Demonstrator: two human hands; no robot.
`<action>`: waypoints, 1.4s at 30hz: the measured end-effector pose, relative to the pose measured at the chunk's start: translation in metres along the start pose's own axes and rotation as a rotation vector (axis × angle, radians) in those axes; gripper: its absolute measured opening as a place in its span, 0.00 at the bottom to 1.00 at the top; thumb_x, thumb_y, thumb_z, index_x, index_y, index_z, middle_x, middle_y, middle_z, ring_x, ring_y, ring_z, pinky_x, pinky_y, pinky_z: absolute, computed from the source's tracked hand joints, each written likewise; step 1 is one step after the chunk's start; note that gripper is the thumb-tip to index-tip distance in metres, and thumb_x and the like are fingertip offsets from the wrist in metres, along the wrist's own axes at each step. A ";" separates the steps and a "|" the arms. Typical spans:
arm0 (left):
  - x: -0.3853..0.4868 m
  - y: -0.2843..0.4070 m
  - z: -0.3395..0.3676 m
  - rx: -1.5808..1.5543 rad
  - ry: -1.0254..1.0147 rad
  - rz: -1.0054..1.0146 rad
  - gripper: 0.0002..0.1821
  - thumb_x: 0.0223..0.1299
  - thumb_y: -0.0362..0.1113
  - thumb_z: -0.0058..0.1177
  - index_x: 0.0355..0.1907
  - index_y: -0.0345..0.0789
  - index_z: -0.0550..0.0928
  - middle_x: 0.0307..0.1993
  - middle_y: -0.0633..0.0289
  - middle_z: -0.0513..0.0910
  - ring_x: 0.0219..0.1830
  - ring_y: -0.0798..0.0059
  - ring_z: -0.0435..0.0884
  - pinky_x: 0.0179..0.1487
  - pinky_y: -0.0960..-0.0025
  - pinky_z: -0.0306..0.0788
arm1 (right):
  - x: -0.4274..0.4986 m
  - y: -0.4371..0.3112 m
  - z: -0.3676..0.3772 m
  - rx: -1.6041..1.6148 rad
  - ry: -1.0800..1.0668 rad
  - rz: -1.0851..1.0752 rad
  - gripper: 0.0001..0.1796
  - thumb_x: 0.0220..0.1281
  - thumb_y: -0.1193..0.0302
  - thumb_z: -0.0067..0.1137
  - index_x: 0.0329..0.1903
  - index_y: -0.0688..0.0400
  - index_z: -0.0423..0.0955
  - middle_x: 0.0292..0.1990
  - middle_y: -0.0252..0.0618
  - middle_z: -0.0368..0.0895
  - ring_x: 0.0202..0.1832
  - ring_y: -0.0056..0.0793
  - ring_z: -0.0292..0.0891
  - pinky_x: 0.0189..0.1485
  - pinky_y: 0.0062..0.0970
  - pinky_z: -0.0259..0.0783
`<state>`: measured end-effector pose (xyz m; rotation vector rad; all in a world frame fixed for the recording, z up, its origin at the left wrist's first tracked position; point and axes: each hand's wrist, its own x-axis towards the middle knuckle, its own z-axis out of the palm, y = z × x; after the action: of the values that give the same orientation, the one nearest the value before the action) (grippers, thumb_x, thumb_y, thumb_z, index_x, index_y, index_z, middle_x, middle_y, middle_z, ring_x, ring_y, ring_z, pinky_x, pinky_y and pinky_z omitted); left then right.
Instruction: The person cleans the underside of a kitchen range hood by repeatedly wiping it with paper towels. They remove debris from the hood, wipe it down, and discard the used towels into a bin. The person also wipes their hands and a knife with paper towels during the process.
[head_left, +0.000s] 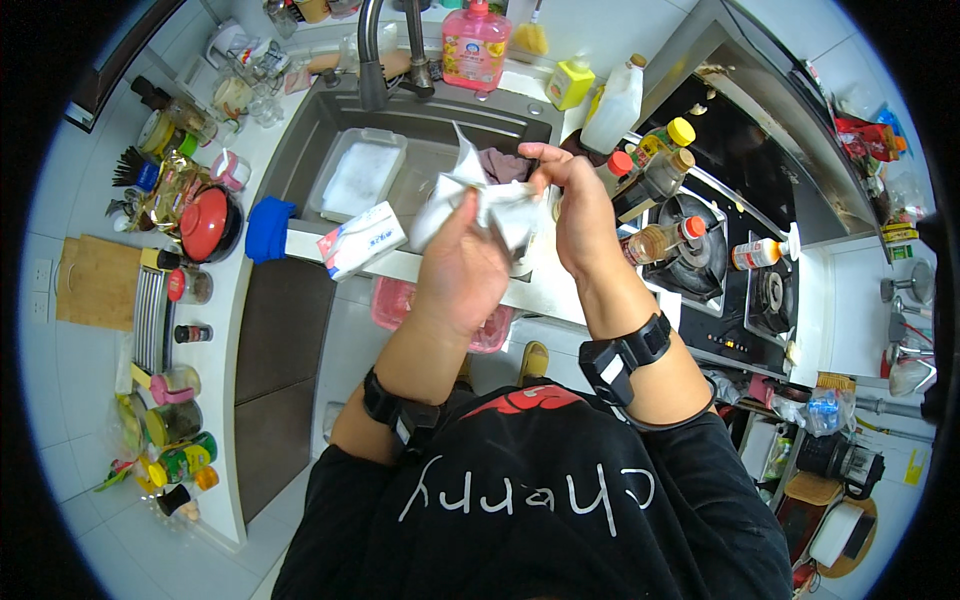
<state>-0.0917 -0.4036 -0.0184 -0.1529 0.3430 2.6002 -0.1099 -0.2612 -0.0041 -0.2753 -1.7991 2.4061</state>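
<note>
Over the front edge of the sink, my left hand (466, 259) grips a crumpled white tissue (480, 202), its thumb on top. My right hand (576, 202) is at the tissue's right side, thumb and fingertips at its edge. A soft tissue pack (364, 240) lies on the sink's front rim, left of my left hand. Behind it, a clear plastic container (363, 172) with something white in it sits in the grey sink (300, 154). A dark purplish cloth (504, 165) lies partly hidden behind the tissue. What lies directly under the tissue is hidden.
A blue cloth (270, 229) hangs over the counter edge at left, near a red-lidded pot (206, 223). Several bottles, one a spray bottle (759, 253), stand around the gas stove (697, 330) at right. The faucet (372, 82) rises behind the sink. A pink bin (393, 301) is below.
</note>
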 end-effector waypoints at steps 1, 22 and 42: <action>0.000 0.002 0.001 -0.024 0.058 0.028 0.16 0.67 0.46 0.43 0.49 0.38 0.73 0.42 0.61 0.78 0.46 0.70 0.74 0.51 0.66 0.67 | -0.001 -0.003 -0.003 0.168 -0.058 0.072 0.23 0.62 0.59 0.37 0.34 0.66 0.77 0.46 0.43 0.76 0.50 0.28 0.64 0.57 0.25 0.52; -0.003 0.028 -0.018 0.021 -0.050 0.176 0.24 0.66 0.49 0.45 0.61 0.43 0.66 0.60 0.67 0.70 0.63 0.71 0.65 0.67 0.58 0.55 | -0.033 -0.035 0.021 -0.966 -0.563 -0.638 0.57 0.23 0.69 0.56 0.70 0.40 0.53 0.73 0.52 0.32 0.73 0.59 0.27 0.67 0.62 0.26; -0.003 0.018 -0.011 -0.009 0.042 0.070 0.20 0.70 0.43 0.39 0.62 0.40 0.65 0.61 0.60 0.69 0.65 0.69 0.65 0.69 0.59 0.57 | -0.017 -0.014 0.009 -1.540 -0.387 -0.816 0.46 0.43 0.80 0.54 0.67 0.29 0.58 0.73 0.42 0.40 0.73 0.49 0.36 0.66 0.63 0.33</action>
<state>-0.0979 -0.4228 -0.0249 -0.2018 0.3571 2.6712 -0.0950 -0.2689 0.0134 0.7059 -2.7158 0.2643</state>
